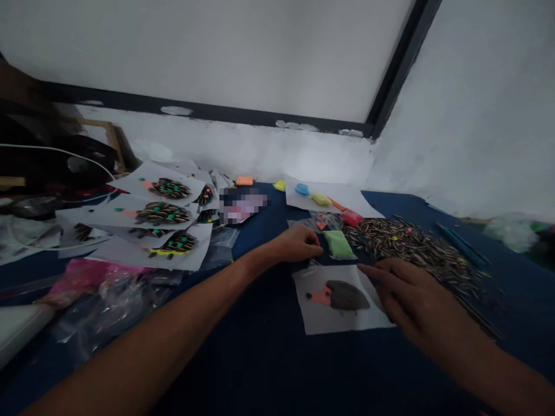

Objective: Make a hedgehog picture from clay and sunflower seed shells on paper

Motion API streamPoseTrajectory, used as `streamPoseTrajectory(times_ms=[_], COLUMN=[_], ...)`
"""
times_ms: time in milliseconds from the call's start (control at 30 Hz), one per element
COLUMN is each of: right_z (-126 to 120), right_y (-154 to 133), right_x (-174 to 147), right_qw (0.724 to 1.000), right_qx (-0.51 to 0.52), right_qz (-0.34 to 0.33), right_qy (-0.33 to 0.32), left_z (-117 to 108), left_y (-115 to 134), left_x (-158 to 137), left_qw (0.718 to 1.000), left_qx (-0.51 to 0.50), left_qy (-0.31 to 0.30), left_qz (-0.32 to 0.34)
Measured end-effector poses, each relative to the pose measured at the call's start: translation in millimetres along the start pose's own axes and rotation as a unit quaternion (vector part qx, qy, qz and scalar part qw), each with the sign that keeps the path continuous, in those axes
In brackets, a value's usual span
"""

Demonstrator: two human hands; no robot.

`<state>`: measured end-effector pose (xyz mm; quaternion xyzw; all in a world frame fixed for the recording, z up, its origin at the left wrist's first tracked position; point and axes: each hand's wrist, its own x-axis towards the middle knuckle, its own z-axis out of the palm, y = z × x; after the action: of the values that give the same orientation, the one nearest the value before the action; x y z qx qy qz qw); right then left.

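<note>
In front of me lies a sheet of white paper (pixel 314 320) with a grey clay hedgehog body (pixel 348 296). Its snout is pink, with a dark tip. My left hand (pixel 299 242) is above the sheet's upper left corner, fingers curled together; what they hold, if anything, is hidden. Close to those fingers is a light green clay packet (pixel 339 245). At the sheet's right edge is my right hand (pixel 405 292), its fingers stretched out towards the paper and nothing visible in them. Beyond it spreads a pile of striped sunflower seeds (pixel 407 242).
Finished-looking hedgehog sheets (pixel 162 214) overlap at the left, seeds stuck on them with green dots. Clear plastic bags (pixel 117 300) lie nearer. Clay packets in blue (pixel 302 189), yellow (pixel 321 199) and red (pixel 352 217) sit at the back. A blue tool-like object (pixel 462 244) lies right.
</note>
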<state>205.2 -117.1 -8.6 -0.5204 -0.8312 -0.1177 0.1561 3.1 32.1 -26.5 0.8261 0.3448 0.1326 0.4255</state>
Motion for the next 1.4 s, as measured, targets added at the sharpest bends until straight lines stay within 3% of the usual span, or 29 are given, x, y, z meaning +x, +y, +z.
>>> streamPoseTrajectory(times_ms=[300, 567, 700, 867, 1100, 1400], right_z=[2.5, 10.1, 5.5, -6.3, 2.8, -5.4], right_y=[-19.0, -32.3, -32.9, -25.4, -7.3, -10.8], right_x=[37.9, 46.0, 45.2, 43.9, 37.7, 40.1], right_qw=[0.976, 0.904, 0.863, 0.833, 0.831, 0.849], right_qx=[0.188, 0.379, 0.455, 0.487, 0.496, 0.468], right_qz=[0.076, 0.184, 0.215, 0.254, 0.251, 0.238], right_qy=[-0.074, -0.074, -0.049, -0.063, -0.039, -0.054], left_z=[-0.6, -1.3, 1.4, -5.4, -4.5, 4.2], left_y=[-1.5, 21.8, 39.0, 50.1, 45.4, 42.7], left_x=[-1.5, -6.6, -12.8, -21.8, -23.0, -19.7], left_qw=[0.998, 0.99, 0.986, 0.983, 0.981, 0.969], left_qx=[-0.016, -0.027, -0.098, -0.162, -0.153, -0.228], left_qy=[0.059, 0.126, 0.111, 0.048, 0.04, 0.018], left_qz=[0.018, 0.063, 0.075, 0.066, 0.116, 0.099])
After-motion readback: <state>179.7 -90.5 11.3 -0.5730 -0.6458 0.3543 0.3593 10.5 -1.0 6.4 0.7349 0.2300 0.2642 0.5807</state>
